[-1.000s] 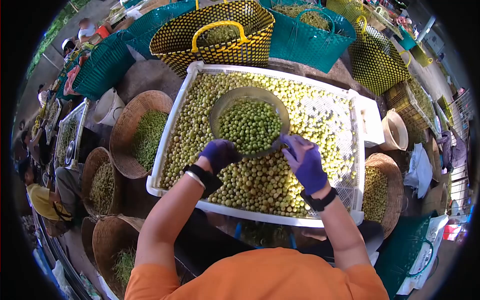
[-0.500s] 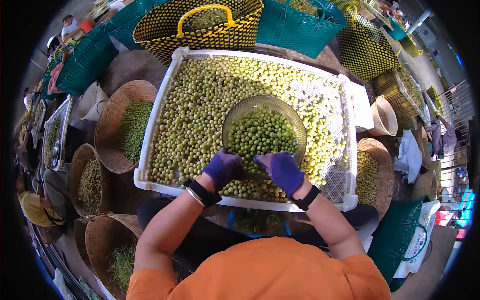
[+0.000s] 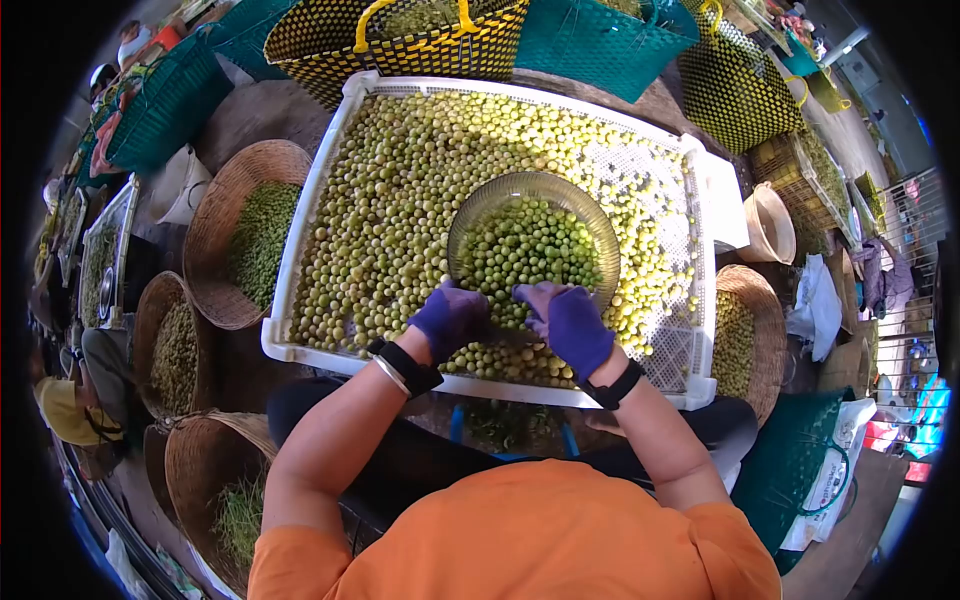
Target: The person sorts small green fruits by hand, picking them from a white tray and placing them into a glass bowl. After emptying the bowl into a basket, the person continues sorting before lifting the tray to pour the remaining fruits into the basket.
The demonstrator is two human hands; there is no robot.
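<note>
Left hand [image 3: 452, 318] and right hand [image 3: 570, 325], both in purple gloves: each grip clamped on the near rim of the bowl [image 3: 533, 180]. Bowl sits on the fruit layer in the white mesh tray [image 3: 306, 212], right of centre, heaped with small green fruit [image 3: 528, 250].

Judgement: bowl about full. Tray largely covered, with bare mesh only along its right side, so most of the load lies in the tray.

3 left baskets [image 3: 208, 235] and 1 right basket [image 3: 775, 320] hold part-loads. Tray rests on a grey bench, with woven bags [image 3: 330, 40] behind. Open-air yard; other people seated far left.
</note>
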